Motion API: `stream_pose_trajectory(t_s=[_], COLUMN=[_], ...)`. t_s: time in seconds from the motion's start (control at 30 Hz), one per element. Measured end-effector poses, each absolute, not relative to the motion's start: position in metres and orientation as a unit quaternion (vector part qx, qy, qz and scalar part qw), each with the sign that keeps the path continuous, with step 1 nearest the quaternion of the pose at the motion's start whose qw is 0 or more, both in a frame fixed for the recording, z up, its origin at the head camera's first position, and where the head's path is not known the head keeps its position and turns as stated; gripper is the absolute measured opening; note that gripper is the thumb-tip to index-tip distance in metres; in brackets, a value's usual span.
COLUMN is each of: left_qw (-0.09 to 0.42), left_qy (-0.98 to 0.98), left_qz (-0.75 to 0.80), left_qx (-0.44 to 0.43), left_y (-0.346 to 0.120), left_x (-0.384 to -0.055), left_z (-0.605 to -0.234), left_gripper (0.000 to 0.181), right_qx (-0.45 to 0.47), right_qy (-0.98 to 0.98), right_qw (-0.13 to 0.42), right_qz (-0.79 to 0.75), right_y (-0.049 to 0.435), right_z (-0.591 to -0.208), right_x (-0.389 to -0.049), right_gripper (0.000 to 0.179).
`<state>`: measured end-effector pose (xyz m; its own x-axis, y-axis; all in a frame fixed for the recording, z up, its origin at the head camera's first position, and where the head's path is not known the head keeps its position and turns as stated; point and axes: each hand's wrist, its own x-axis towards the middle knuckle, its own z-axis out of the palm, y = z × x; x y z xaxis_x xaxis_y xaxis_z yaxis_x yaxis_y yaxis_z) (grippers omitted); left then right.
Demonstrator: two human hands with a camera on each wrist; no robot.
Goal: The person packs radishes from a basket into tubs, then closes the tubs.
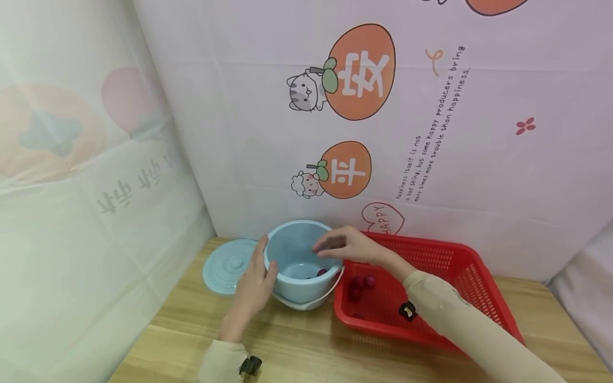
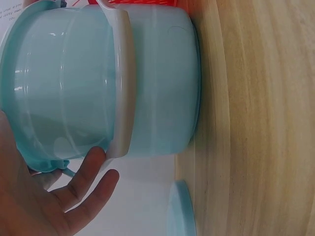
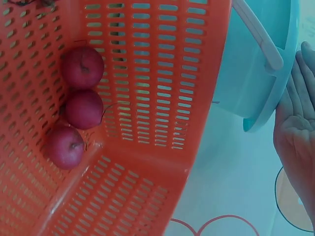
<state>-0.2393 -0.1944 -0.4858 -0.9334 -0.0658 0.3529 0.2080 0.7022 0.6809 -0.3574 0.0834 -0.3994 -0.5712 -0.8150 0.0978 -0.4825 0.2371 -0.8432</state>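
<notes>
A light blue bucket (image 1: pixel 299 290) with a pale carrying handle (image 2: pixel 125 83) stands upright, its lid off. My left hand (image 1: pixel 256 282) rests against the bucket's left side and rim, fingers fairly straight; one fingertip touches near the handle in the left wrist view. Above the right part of the bucket's mouth is my right hand (image 1: pixel 351 244), fingers slightly bent, with nothing seen in them. In the right wrist view its palm (image 3: pixel 298 128) lies beside the bucket rim. A dark red round fruit (image 1: pixel 322 272) shows inside the bucket; the rest of its floor is partly hidden.
Right of the bucket sits a red slotted basket (image 1: pixel 471 255) holding several round red fruits (image 3: pixel 83 109), some with thin stems. The blue lid (image 1: pixel 222 268) lies at left on the wooden table (image 1: pixel 177 340). A printed cloth (image 1: pixel 258 133) hangs behind.
</notes>
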Motion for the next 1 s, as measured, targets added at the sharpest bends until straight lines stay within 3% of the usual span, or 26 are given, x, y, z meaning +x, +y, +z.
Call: stream_pose_trajectory(t_s=[1.0], left_qw=[0.177], left_qy=[-0.903], left_qz=[-0.389], left_qx=[-0.046], left_y=[-0.198], left_x=[-0.246], left_z=[-0.485], left_gripper=[0.069], right_qx=[-0.359], right_qy=[0.722], right_qw=[0.161], right_qz=[-0.569], right_y=[0.113], right_z=[-0.414], right_x=[-0.365], right_gripper=[0.019])
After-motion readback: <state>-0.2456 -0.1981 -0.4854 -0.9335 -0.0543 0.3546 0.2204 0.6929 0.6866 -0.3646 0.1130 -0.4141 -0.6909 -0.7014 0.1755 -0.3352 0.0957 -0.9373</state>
